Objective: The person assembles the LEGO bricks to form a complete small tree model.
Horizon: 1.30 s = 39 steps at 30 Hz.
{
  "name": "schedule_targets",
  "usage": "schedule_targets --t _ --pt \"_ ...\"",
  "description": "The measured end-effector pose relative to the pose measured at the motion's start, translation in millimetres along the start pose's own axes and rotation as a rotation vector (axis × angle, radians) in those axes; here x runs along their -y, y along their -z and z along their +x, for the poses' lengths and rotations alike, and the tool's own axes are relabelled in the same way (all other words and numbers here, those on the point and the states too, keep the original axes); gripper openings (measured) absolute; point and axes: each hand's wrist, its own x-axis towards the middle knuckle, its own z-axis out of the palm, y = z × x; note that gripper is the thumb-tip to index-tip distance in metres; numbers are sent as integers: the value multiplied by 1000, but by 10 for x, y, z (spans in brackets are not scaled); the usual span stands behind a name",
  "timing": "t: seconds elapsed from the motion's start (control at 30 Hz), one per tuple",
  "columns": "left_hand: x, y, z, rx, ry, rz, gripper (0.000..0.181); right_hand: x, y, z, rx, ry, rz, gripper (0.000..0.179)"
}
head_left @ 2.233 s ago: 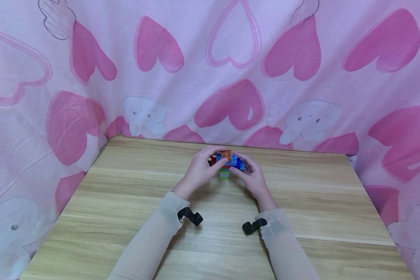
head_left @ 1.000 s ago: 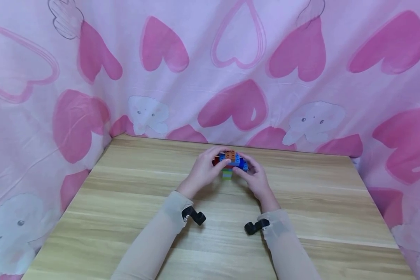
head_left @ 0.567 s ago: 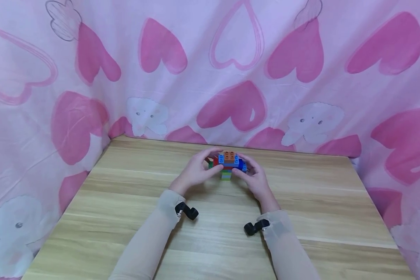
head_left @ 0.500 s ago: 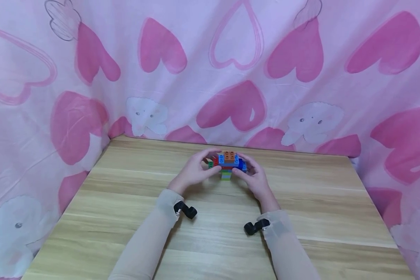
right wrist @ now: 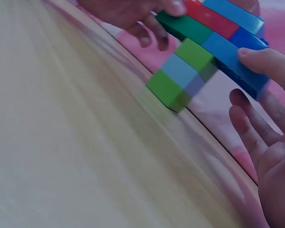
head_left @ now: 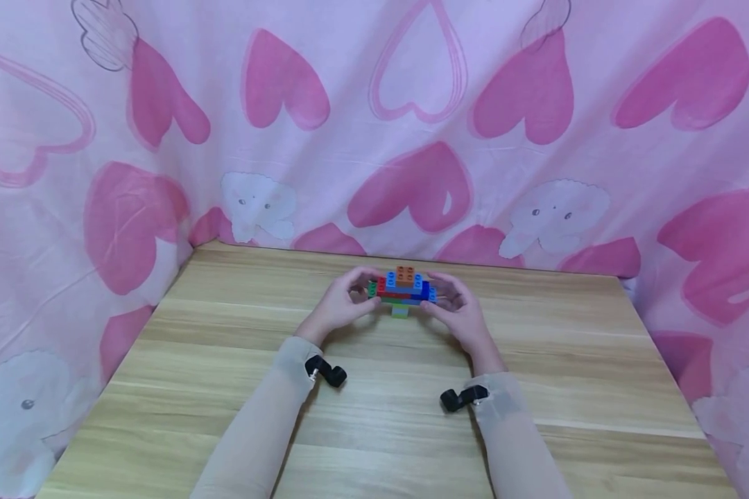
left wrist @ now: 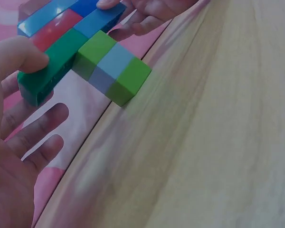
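A model of toy building bricks is upright near the table's far edge. Its narrow stem of lime and light blue bricks meets the tabletop or nearly so. Wider layers of green, blue and red lie above, topped by an orange brick. My left hand pinches the left end, thumb on the front of the green brick, its lower fingers free of it. At the opposite end my right hand pinches the blue brick between thumb and fingers. The fingertips behind the model are partly hidden.
The wooden table stretches from the model back toward me. Behind its far edge hangs a pink curtain with hearts, which also closes off both sides. Black wrist cameras are strapped over the sleeves.
My left hand has slid left and down, from across the model's upper bricks to its left end. My right hand has shifted slightly outward. More of the bricks' front shows.
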Motion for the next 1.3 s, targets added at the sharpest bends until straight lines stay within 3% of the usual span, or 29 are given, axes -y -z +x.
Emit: schedule_targets --t 0.5,0.77,1.3 --pt "71 -1 -10 -39 0 -79 43 -31 163 -23 47 -2 4 58" --pt "92 9 -23 -52 -5 -66 41 -40 178 -20 93 -2 27 48" --pt "72 8 -20 -67 36 -92 36 -27 160 -25 69 -17 -15 48"
